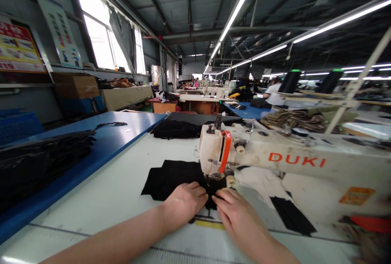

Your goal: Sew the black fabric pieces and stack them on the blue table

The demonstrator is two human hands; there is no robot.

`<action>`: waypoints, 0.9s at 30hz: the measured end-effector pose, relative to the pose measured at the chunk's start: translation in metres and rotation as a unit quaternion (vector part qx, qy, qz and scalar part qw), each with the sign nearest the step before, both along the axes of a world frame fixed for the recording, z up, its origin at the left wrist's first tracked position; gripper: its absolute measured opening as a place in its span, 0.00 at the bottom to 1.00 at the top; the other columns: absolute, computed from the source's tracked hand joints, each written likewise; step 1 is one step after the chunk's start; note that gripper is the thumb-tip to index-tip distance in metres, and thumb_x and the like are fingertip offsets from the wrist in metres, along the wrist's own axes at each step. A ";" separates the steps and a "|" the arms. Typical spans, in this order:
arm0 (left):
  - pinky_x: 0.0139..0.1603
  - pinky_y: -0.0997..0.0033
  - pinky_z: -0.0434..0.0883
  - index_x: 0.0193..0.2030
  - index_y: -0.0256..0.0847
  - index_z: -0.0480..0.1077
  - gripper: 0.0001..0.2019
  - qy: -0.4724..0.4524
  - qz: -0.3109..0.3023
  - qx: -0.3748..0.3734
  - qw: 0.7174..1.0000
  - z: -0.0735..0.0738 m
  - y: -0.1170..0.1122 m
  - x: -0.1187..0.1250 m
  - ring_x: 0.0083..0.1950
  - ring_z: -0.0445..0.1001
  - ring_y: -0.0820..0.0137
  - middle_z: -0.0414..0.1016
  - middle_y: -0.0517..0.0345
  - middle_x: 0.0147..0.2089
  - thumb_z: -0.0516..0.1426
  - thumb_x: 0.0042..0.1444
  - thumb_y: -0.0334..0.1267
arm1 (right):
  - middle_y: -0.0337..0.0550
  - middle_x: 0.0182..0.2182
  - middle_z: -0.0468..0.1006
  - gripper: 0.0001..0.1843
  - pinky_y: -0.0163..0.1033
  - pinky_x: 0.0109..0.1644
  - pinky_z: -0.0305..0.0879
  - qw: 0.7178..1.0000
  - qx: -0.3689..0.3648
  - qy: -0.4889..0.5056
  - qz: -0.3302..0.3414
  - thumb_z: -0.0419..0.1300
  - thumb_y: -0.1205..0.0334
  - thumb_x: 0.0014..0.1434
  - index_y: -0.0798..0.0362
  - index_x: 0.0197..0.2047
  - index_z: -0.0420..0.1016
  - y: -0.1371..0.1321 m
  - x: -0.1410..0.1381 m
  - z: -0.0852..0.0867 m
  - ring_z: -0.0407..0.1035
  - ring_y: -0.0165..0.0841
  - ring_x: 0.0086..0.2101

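A piece of black fabric (171,178) lies flat on the pale sewing table (122,199), its right part under the needle area of a white sewing machine (253,154) marked DUKI. My left hand (185,205) is closed on the fabric's near edge, just left of the needle, fingers curled and pressed together. On the other side, my right hand (236,211) pinches the same fabric, with the thumb below and the fingers bunched. Only a narrow strip of black cloth shows between the two hands. The fingertips partly hide the fabric's near edge.
A blue table (134,123) on the left bears a stack of black pieces (45,158). More black fabric (177,128) lies behind the machine head. At right are a small black piece (293,215), folded olive cloth (299,119) and black thread cones (290,81).
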State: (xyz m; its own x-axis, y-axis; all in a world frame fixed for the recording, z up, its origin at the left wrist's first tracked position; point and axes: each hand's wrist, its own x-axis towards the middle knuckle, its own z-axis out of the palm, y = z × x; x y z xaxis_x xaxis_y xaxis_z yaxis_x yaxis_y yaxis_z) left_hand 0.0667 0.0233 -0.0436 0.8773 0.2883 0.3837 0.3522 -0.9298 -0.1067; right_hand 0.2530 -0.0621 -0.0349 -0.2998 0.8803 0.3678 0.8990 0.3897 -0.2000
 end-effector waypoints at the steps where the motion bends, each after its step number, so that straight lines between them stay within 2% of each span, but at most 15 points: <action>1: 0.39 0.69 0.71 0.40 0.38 0.69 0.09 -0.002 -0.003 0.002 1.000 -0.001 0.002 0.001 0.41 0.71 0.66 0.72 0.53 0.37 0.48 0.65 0.33 | 0.47 0.43 0.72 0.16 0.46 0.53 0.62 1.000 0.005 -0.006 -0.003 0.50 0.73 0.60 0.54 0.48 0.73 0.001 0.001 0.000 0.65 0.38 0.46; 11: 0.42 0.68 0.72 0.41 0.38 0.69 0.09 0.008 -0.005 -0.025 1.000 0.005 0.005 0.004 0.43 0.71 0.65 0.73 0.53 0.37 0.48 0.65 0.33 | 0.47 0.39 0.72 0.13 0.48 0.51 0.63 1.000 0.016 -0.014 -0.014 0.50 0.73 0.60 0.54 0.41 0.74 0.004 -0.003 0.001 0.65 0.38 0.44; 27: 0.44 0.66 0.72 0.42 0.37 0.69 0.08 0.018 0.015 -0.041 0.999 0.004 0.005 0.005 0.45 0.71 0.64 0.73 0.53 0.39 0.48 0.65 0.32 | 0.48 0.42 0.73 0.15 0.49 0.51 0.64 0.999 0.029 -0.030 -0.019 0.50 0.73 0.60 0.54 0.46 0.73 0.008 -0.002 -0.002 0.66 0.39 0.44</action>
